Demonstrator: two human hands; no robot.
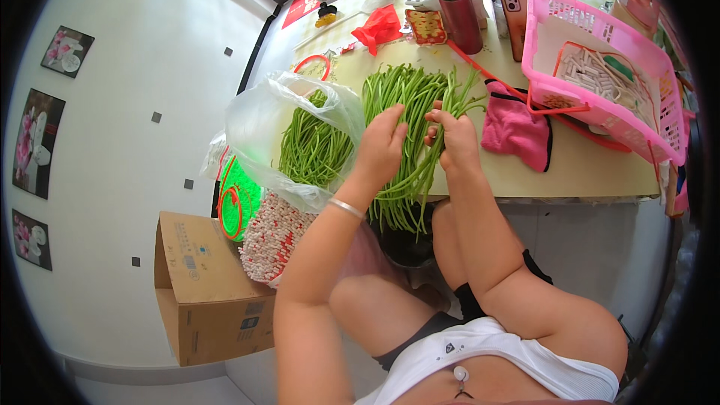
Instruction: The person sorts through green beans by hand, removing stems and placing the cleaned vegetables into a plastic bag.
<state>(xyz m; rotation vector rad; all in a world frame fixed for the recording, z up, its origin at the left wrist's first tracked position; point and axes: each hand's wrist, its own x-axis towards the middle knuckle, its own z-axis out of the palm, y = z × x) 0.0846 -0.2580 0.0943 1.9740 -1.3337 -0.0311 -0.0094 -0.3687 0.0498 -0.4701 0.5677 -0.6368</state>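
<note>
Left of the left hand, a translucent plastic bag (251,127) sags open around more green stems (311,150); a sideways knock from that wrist could tip it or drag its rim over them. The left hand (382,146) lies curled on the pile of long green stems (405,94), its fingertips partly hidden, so I cannot tell whether it grips any. The pile lies beneath and between both hands, and its lower ends droop past the worktop (600,180) edge on the near side of them; with that weight hanging, a careless pull could slide stems to the floor. The right hand (456,139) is bent round a few stems at the pile's right side; squeezing hard could snap them, and tugging could tangle the rest. Just right of it, the pink cloth (514,127) could snag stray tips. Beyond it stands a flask (459,19), which a wide reach could topple.
</note>
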